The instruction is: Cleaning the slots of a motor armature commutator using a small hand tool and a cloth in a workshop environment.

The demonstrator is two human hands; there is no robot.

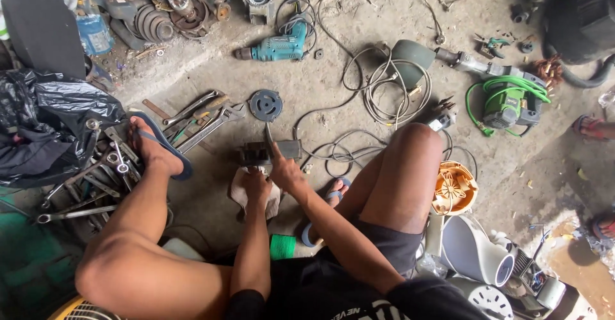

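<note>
I sit low on a concrete floor with both knees spread. My left hand (pixel 256 184) presses a pale rag (pixel 242 195) under a small grey metal motor part (pixel 269 152) on the floor between my feet. My right hand (pixel 285 169) grips a slim dark tool (pixel 268 135) that stands upright on that part. A round dark metal cover (pixel 265 105) lies just beyond it. My feet wear blue sandals (pixel 168 147).
Wrenches and spanners (pixel 205 118) lie at left beside a black plastic bag (pixel 51 124). A teal power drill (pixel 277 48), coiled cables (pixel 384 89), a green-hosed machine (pixel 512 102), an orange fan part (pixel 455 188) and white housings (pixel 474 253) surround me.
</note>
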